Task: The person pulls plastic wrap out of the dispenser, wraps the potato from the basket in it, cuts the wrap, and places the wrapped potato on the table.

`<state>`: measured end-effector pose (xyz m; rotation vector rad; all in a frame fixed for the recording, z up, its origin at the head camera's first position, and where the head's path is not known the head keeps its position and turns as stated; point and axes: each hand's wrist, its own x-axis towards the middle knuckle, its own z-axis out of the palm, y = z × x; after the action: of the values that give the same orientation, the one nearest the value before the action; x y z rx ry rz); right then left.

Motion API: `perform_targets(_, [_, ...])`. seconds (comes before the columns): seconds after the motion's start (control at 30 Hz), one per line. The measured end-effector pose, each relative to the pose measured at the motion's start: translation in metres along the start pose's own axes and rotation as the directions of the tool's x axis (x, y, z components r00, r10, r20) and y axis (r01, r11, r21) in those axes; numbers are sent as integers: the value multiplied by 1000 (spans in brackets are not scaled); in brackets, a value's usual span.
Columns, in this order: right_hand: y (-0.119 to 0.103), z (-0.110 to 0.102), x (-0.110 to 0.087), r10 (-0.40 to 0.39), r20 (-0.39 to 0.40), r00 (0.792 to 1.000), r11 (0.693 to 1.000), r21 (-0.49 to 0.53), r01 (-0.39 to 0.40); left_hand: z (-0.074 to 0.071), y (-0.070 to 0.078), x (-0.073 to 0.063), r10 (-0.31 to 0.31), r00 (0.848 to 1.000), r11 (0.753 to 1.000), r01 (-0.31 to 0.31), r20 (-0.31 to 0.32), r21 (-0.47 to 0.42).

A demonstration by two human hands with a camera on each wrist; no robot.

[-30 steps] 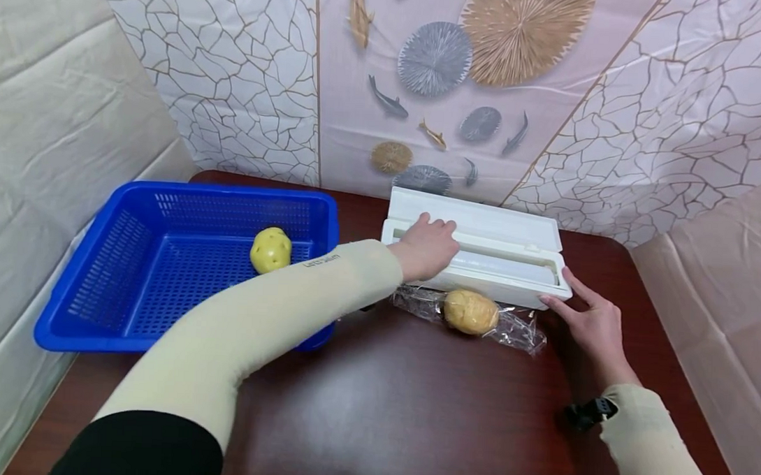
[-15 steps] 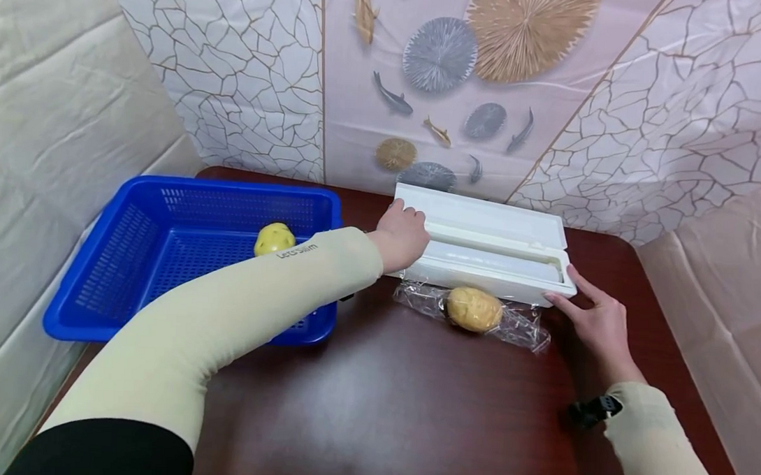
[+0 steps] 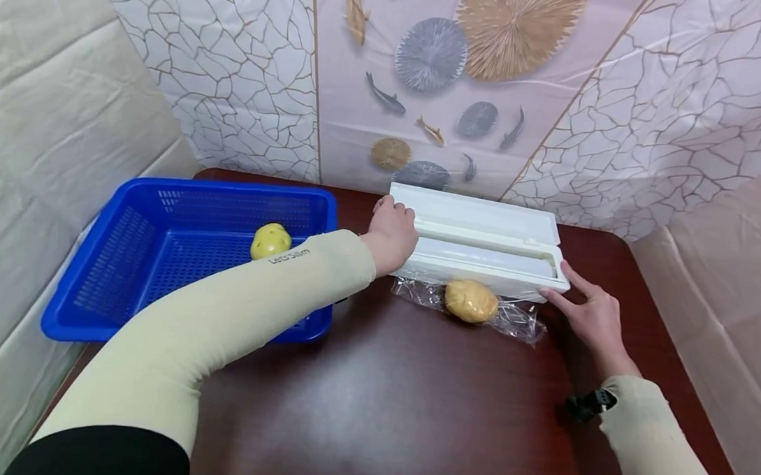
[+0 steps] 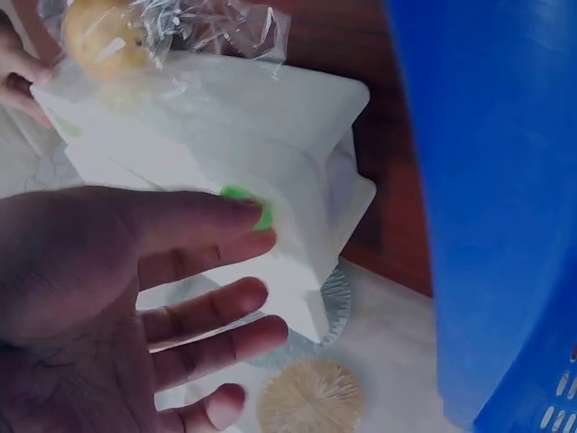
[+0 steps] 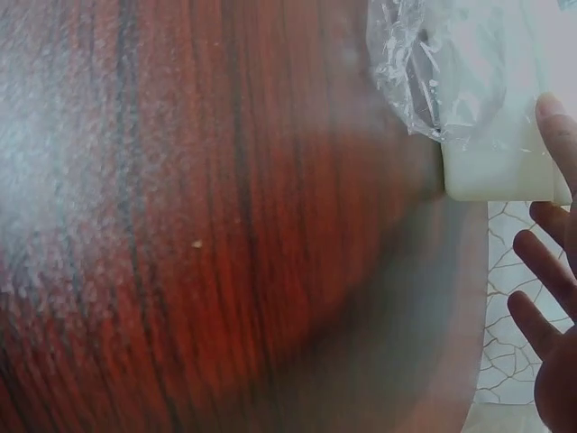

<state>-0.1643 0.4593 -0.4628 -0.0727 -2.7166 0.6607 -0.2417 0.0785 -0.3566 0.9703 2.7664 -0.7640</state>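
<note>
A long white cling film dispenser (image 3: 480, 269) stands at the back of the table, lid (image 3: 476, 214) tipped back, with a roll of film (image 3: 487, 257) inside. My left hand (image 3: 391, 234) grips its left end. In the left wrist view, the thumb of that hand (image 4: 99, 244) lies by a small green patch (image 4: 248, 206), index finger just behind it, other fingers spread. My right hand (image 3: 592, 316) pinches the right end between thumb and fingers. Against the dispenser's front lies a potato (image 3: 470, 301) wrapped in clear film (image 3: 519, 323).
To the left stands a blue plastic basket (image 3: 61, 310) holding a yellow, spotted potato-like thing (image 3: 270, 241); my left sleeve (image 3: 227, 309) passes over its near right corner. The brown wooden table (image 3: 374, 412) meets patterned wall sheets (image 3: 253, 86) at the back.
My left hand has slid left along the dispenser, from over its trough to its left end. The right hand has stayed at the right end.
</note>
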Motion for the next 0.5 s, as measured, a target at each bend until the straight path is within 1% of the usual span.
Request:
perform_targets(0.03, [0, 0, 0, -2, 4, 1000, 1000, -3, 2, -1, 2, 0, 4, 1000, 1000, -5, -17, -18])
perform_targets(0.1, [0, -1, 0, -5, 13, 1000, 1000, -4, 5, 0, 7, -1, 33, 997, 997, -37, -66, -62])
perform_targets(0.17, [0, -1, 0, -7, 24, 1000, 1000, -4, 7, 0, 14, 0, 67, 989, 991, -81, -133, -103])
perform_targets(0.2, [0, -2, 0, -9, 32, 999, 1000, -3, 9, 1, 17, 2, 83, 984, 989, -101, -158, -113])
perform_targets(0.27, [-1, -2, 0, -13, 50, 999, 1000, 0, 13, 3, 22, 4, 102, 977, 987, -123, -187, -101])
perform_targets(0.37, [-2, -3, 0, -17, 85, 996, 1000, 7, 17, 4, 26, 9, 111, 970, 989, -130, -215, -76])
perform_targets(0.5, [-4, -5, -1, -34, 118, 992, 999, 18, 32, 4, 26, 11, 134, 969, 987, -149, -209, -58])
